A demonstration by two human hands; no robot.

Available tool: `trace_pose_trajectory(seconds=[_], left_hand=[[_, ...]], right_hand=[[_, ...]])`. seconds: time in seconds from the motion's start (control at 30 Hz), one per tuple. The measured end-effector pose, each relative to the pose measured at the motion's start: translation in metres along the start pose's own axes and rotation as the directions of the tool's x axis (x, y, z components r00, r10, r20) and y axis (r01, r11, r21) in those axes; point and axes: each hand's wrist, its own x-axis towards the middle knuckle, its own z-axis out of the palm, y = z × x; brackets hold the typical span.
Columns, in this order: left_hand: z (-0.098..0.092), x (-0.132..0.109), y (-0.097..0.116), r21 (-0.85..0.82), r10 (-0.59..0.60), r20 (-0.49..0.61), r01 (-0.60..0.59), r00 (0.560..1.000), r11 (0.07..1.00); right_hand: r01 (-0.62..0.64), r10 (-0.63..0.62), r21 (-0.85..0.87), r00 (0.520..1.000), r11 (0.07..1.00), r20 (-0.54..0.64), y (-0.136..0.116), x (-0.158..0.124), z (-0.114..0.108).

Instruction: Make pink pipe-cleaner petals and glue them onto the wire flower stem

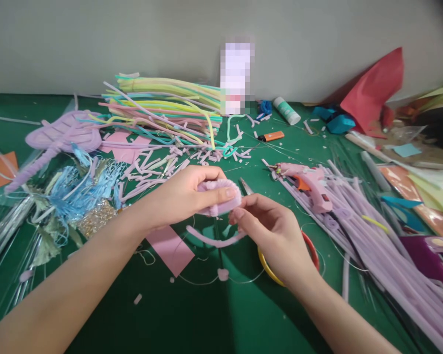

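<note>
My left hand (195, 196) is closed round a small fuzzy lilac pipe-cleaner piece (227, 200), with the thumb pressed on its top. Close beside its right edge, the thumb and fingers of my right hand (268, 221) pinch a lilac pipe cleaner (216, 242), whose loose end curves out to the left below the piece. The fingers partly hide where the two meet. Under my right hand lie scissors (268, 268) with a yellow and red handle; the blade tip shows just above the fingers.
To the right lie a pink glue gun (313, 182) and long lilac pipe cleaners (384, 246). Coloured pipe cleaners (166, 103), cut scraps and an orange lighter (273, 136) lie further back. On the left are a lilac leaf-shaped piece (66, 132) and blue tassels (84, 187). Pink paper (173, 250) lies below.
</note>
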Motion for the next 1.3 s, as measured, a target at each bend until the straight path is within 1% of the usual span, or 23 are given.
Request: trace_pose_trajectory(seconds=[0.1, 0.2, 0.33, 0.67, 0.83, 0.9, 1.0, 1.03, 1.07, 1.1, 1.17, 1.2, 1.3], left_hand=[[0.0, 0.0, 0.001, -0.005, 0.002, -0.007, -0.002, 1.0, 1.0], [0.003, 0.0, 0.003, -0.021, -0.024, -0.012, 0.024, 1.0, 0.999], [0.005, 0.002, 0.004, -0.005, -0.043, -0.01, 0.043, 0.999, 0.999], [0.005, 0.001, 0.007, 0.031, -0.014, -0.001, 0.014, 1.0, 0.999], [0.004, 0.002, 0.0, 0.026, -0.073, 0.025, 0.072, 0.997, 0.997], [0.004, 0.003, -0.004, -0.013, -0.082, -0.013, 0.081, 0.997, 0.997], [0.001, 0.003, -0.01, -0.103, -0.104, -0.126, 0.091, 0.987, 0.99], [-0.002, 0.002, -0.011, -0.135, -0.12, -0.129, 0.103, 0.984, 0.986], [-0.005, 0.002, -0.012, -0.159, -0.139, -0.107, 0.121, 0.985, 0.98], [-0.008, 0.001, -0.013, -0.169, -0.155, -0.057, 0.143, 0.986, 0.975], [-0.016, -0.001, -0.014, -0.107, -0.17, 0.049, 0.174, 0.984, 0.979], [-0.019, -0.003, -0.014, -0.066, -0.17, 0.074, 0.175, 0.983, 0.982], [-0.023, -0.006, -0.014, -0.022, -0.148, 0.052, 0.149, 0.988, 0.989]], right_hand=[[-0.043, 0.042, 0.066, 0.999, 0.997, 0.02, 0.002, 0.002, 0.001], [-0.071, 0.068, 0.124, 0.997, 0.99, 0.026, 0.005, 0.002, 0.002], [-0.096, 0.091, 0.165, 0.995, 0.982, 0.039, 0.007, 0.003, 0.001], [-0.085, 0.08, 0.138, 0.996, 0.987, 0.045, 0.007, 0.005, -0.002], [-0.104, 0.097, 0.092, 0.993, 0.99, 0.073, 0.004, 0.006, -0.005], [-0.125, 0.119, 0.086, 0.99, 0.988, 0.071, 0.003, 0.008, -0.007], [-0.138, 0.133, 0.109, 0.99, 0.984, 0.051, 0.003, 0.011, -0.009], [-0.136, 0.131, 0.121, 0.99, 0.983, 0.046, 0.003, 0.012, -0.01], [-0.132, 0.128, 0.134, 0.991, 0.982, 0.041, 0.003, 0.013, -0.011], [-0.126, 0.123, 0.152, 0.992, 0.98, 0.032, 0.004, 0.014, -0.012], [-0.115, 0.115, 0.187, 0.993, 0.976, 0.011, 0.006, 0.015, -0.015], [-0.109, 0.11, 0.196, 0.994, 0.974, 0.006, 0.007, 0.016, -0.017], [-0.076, 0.075, 0.159, 0.997, 0.984, 0.01, 0.011, 0.019, -0.02]])
